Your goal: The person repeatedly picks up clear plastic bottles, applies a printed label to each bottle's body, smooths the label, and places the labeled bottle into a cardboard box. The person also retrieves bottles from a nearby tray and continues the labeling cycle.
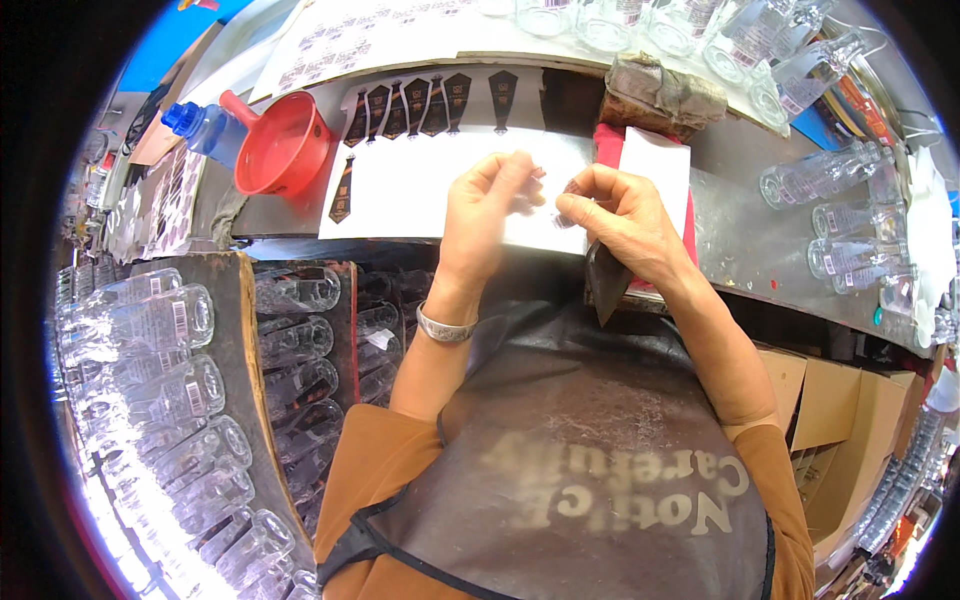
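Left hand (475,205) fingertips bunched, contents indeterminable; right hand (632,218) pinches small piece (571,188); dark labels (434,106) beyond, left of grip.

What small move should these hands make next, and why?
Perhaps lay the dark pointed piece beneath the right hand flat on the white sheet: similar dark pieces lie there in a row, with bare white showing below it.

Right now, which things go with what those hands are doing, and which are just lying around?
Probably for the job:
- dark pointed pieces
- white sheet
- clear bottles, perhaps

Seemingly just lying about:
- red dipper
- blue-capped bottle
- cardboard box
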